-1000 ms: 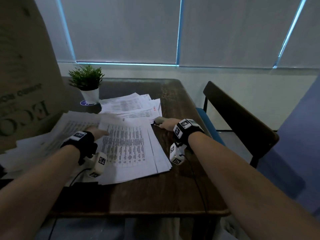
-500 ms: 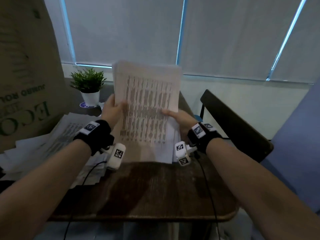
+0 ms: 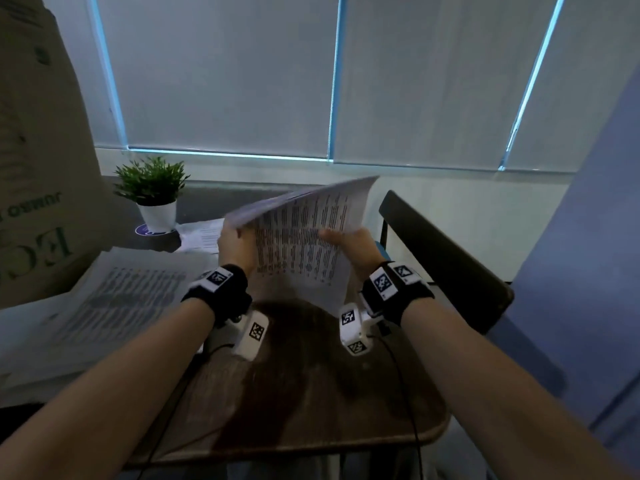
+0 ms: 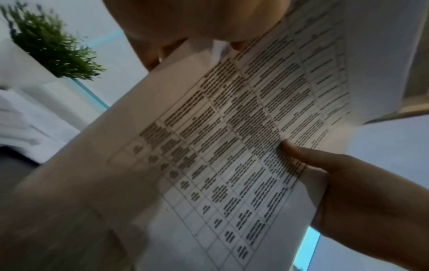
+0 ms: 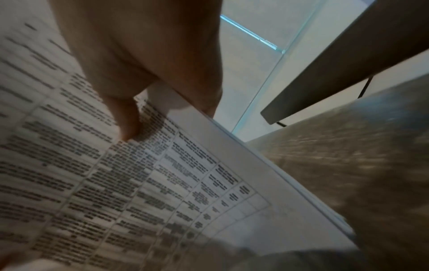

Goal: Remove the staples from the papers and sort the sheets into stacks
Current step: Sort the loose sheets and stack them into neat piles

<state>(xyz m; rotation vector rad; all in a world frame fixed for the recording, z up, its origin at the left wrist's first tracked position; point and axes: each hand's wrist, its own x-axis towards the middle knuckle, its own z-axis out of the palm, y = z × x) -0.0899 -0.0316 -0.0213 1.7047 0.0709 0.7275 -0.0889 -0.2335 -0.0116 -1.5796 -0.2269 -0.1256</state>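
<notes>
Both hands hold a sheaf of printed sheets (image 3: 304, 244) tilted above the dark wooden table (image 3: 311, 410). My left hand (image 3: 235, 245) grips its left edge, and my right hand (image 3: 353, 245) grips the right edge with the thumb on the printed table. The left wrist view shows the same sheaf of sheets (image 4: 220, 155) with my left hand (image 4: 181, 27) above it and my right hand's thumb (image 4: 299, 152) pressing on it. In the right wrist view my right hand (image 5: 144, 77) pinches the sheaf's edge (image 5: 209, 155). No staple shows.
A loose pile of printed sheets (image 3: 114, 296) lies on the table's left side, and more papers (image 3: 204, 233) lie behind the hands. A small potted plant (image 3: 154, 192) stands at the back left beside a big brown paper sack (image 3: 38, 168). A dark chair (image 3: 443, 258) stands to the right.
Both hands picked the sheaf up off the table, held it upright, and now its top has tipped away and to the right so it lies flatter.
</notes>
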